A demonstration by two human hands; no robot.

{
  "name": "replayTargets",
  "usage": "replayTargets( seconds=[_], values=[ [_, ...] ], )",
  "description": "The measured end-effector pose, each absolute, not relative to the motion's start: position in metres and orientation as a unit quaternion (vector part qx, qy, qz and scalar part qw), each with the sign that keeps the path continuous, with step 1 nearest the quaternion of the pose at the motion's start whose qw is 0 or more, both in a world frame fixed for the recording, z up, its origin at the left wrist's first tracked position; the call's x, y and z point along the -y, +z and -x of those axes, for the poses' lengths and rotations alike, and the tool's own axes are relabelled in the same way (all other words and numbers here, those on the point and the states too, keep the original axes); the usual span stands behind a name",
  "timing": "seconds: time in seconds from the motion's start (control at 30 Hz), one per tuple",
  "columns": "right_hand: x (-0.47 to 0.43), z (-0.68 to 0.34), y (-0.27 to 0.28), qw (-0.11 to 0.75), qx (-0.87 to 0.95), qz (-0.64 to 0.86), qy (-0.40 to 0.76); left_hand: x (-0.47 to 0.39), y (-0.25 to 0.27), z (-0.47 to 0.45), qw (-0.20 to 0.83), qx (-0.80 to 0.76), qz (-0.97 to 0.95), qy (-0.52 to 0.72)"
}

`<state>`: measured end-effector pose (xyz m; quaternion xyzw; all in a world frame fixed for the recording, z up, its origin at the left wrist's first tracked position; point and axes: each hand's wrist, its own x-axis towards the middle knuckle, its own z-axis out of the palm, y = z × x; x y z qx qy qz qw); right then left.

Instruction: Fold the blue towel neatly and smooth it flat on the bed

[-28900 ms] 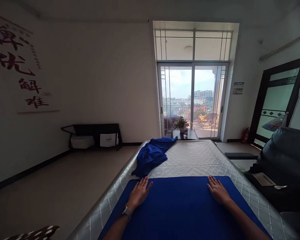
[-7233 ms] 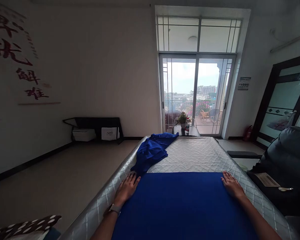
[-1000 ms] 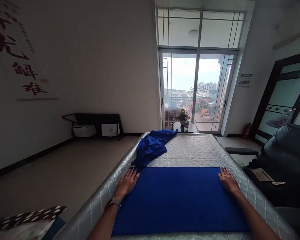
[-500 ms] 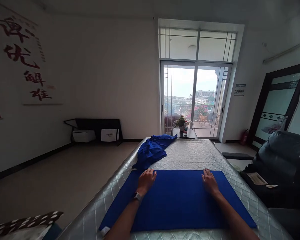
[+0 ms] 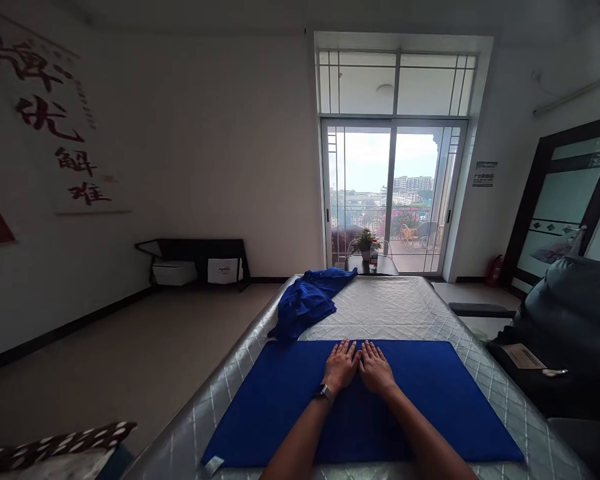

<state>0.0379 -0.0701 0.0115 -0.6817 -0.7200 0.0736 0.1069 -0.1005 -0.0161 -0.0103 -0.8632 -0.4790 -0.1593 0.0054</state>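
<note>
A flat blue cloth (image 5: 430, 393) lies spread across the near end of a quilted silver mattress (image 5: 405, 313). My left hand (image 5: 341, 365) and my right hand (image 5: 376, 367) rest palm-down side by side on the cloth's middle, near its far edge, fingers together and thumbs almost touching. A dark watch sits on my left wrist. A second blue cloth (image 5: 307, 300) lies crumpled on the mattress's far left part.
A black leather armchair (image 5: 570, 327) stands close on the right. Beyond the mattress is a small dark table with a potted plant (image 5: 366, 245) before glass balcony doors. A low black bench (image 5: 195, 261) with white boxes lines the left wall. A spotted cushion (image 5: 55, 448) lies lower left.
Both hands have slid inward along the flat blue cloth, from its outer corners to meet at its middle. The crumpled cloth has not moved.
</note>
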Motion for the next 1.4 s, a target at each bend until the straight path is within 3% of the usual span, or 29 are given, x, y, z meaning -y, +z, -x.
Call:
replayTargets(
  seconds=[0.2, 0.5, 0.67, 1.07, 1.2, 1.4],
  values=[
    [0.068, -0.071, 0.007, 0.092, 0.704, 0.701, 0.067, 0.001, -0.022, 0.133, 0.010, 0.496, 0.858, -0.130],
    [0.107, -0.244, 0.008, 0.064, 0.568, 0.821, 0.012, -0.031, -0.030, 0.322, 0.031, 0.590, 0.800, -0.109],
    [0.111, -0.277, -0.006, 0.056, 0.531, 0.845, -0.014, -0.040, -0.045, 0.360, 0.050, 0.608, 0.778, -0.148],
    [0.105, -0.262, 0.004, 0.065, 0.543, 0.837, -0.023, -0.015, 0.002, 0.320, 0.048, 0.634, 0.752, -0.174],
    [0.085, -0.189, 0.013, 0.088, 0.625, 0.775, -0.029, 0.000, 0.010, 0.250, 0.056, 0.582, 0.789, -0.192],
    [0.057, -0.058, 0.023, 0.125, 0.741, 0.657, 0.050, 0.014, 0.005, 0.131, 0.022, 0.483, 0.856, -0.182]
  ],
)
